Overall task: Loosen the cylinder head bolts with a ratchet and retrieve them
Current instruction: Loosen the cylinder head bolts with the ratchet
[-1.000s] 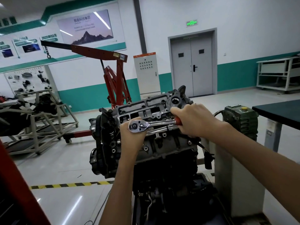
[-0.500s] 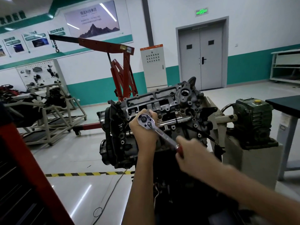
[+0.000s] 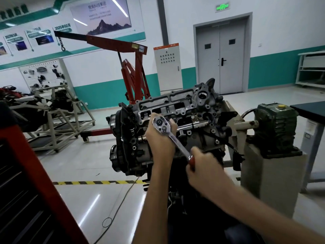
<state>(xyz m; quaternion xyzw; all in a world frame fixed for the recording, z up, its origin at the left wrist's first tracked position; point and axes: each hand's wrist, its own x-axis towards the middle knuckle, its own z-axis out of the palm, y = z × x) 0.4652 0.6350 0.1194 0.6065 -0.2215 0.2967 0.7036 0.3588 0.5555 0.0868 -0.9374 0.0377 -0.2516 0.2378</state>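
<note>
- The engine (image 3: 198,110) seemingly hangs from a shaft off the green gearbox (image 3: 276,127), which sits on a grey pedestal (image 3: 270,187).
- The pedestal stands on the glossy floor (image 3: 79,199).
- On the floor lie striped hazard tape (image 3: 98,182) and a thin looped cable (image 3: 119,205), and the red hoist (image 3: 135,74) stands there.

My left hand (image 3: 159,138) is raised ahead of me, fingers curled round the ratchet (image 3: 175,142) head. My right hand (image 3: 204,167) grips its handle lower, arm outstretched.
</note>
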